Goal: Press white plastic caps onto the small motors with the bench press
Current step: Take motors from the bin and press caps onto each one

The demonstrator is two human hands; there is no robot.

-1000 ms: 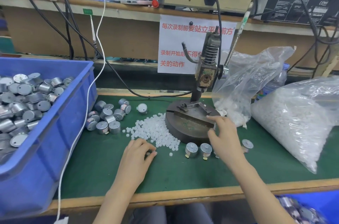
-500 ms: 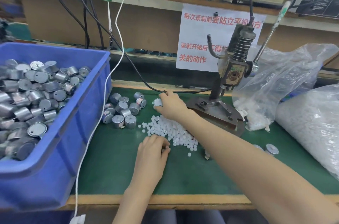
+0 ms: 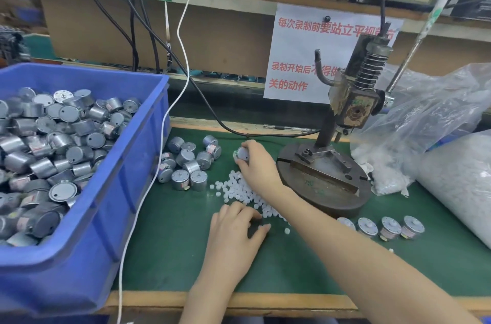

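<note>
My right hand point(image 3: 256, 164) reaches across to the left of the bench press point(image 3: 326, 172) and grips a small silver motor point(image 3: 242, 153). Just below it, a heap of white plastic caps point(image 3: 239, 191) lies on the green mat. At the near edge of that heap my left hand point(image 3: 236, 228) rests, fingers curled over the caps; whether it pinches one is hidden. A cluster of loose motors point(image 3: 190, 163) stands left of the heap. Several capped motors point(image 3: 385, 228) sit in a row in front of the press base.
A blue bin point(image 3: 127, 177) full of motors fills the left side. Clear bags of white caps point(image 3: 457, 177) lie at the right. A white cable point(image 3: 164, 137) hangs along the bin. The press lever point(image 3: 414, 42) rises at the upper right. The bench's wooden edge point(image 3: 265, 299) runs near me.
My right hand left the press base, crossed over to the left and took hold of a motor beside the cluster. My left hand stayed at the cap heap. The view shifted left.
</note>
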